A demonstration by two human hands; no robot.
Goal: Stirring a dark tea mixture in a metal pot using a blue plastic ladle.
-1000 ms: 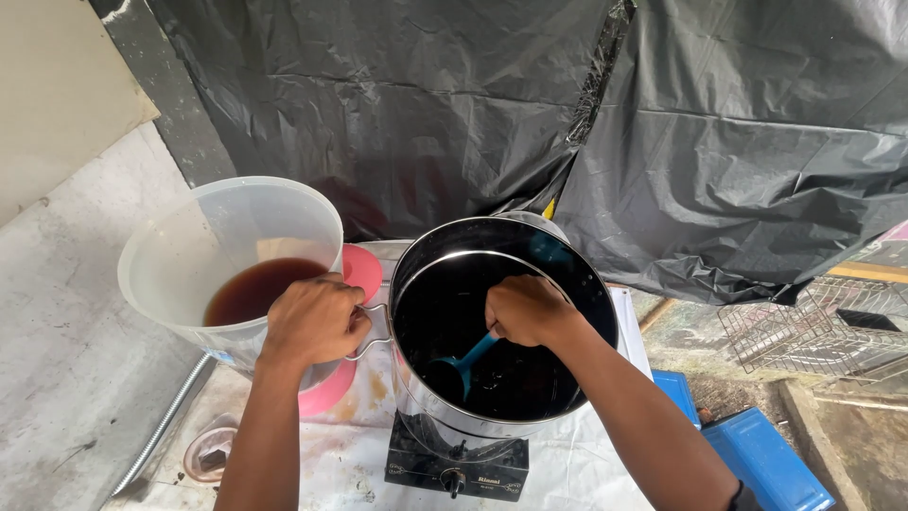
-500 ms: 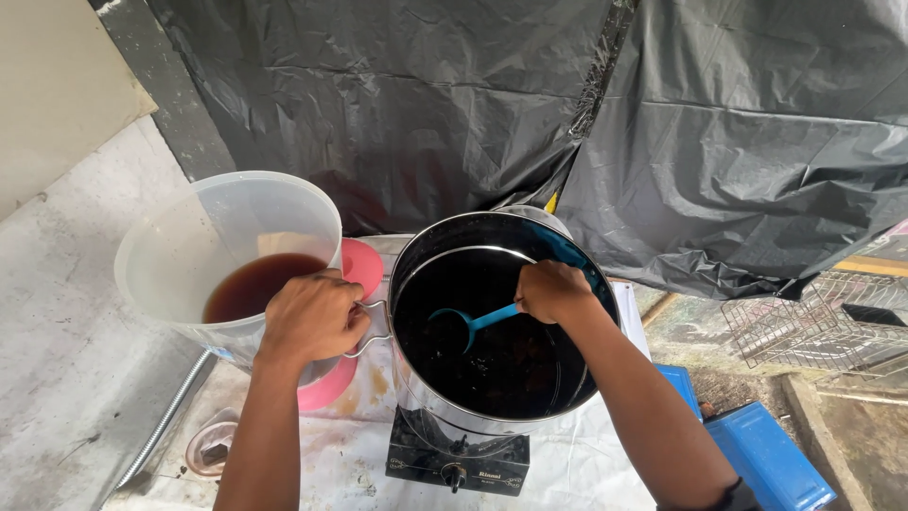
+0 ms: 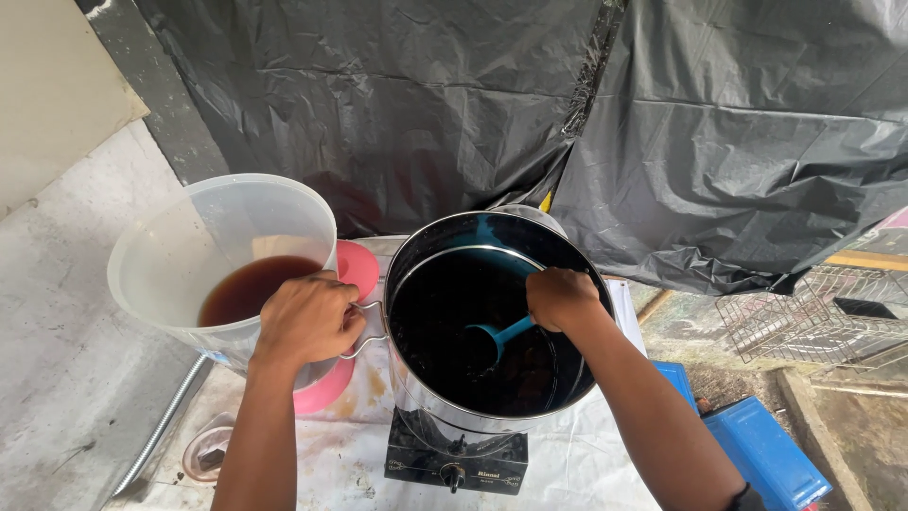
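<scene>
Behind, black sheeting (image 3: 426,114) hangs; wire rack (image 3: 813,322) right of pot (image 3: 416,397).

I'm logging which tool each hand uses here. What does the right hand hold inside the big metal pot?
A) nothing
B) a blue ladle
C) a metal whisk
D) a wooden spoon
B: the right hand grips the handle of a blue ladle whose bowl sits in the dark liquid in the metal pot.
</scene>
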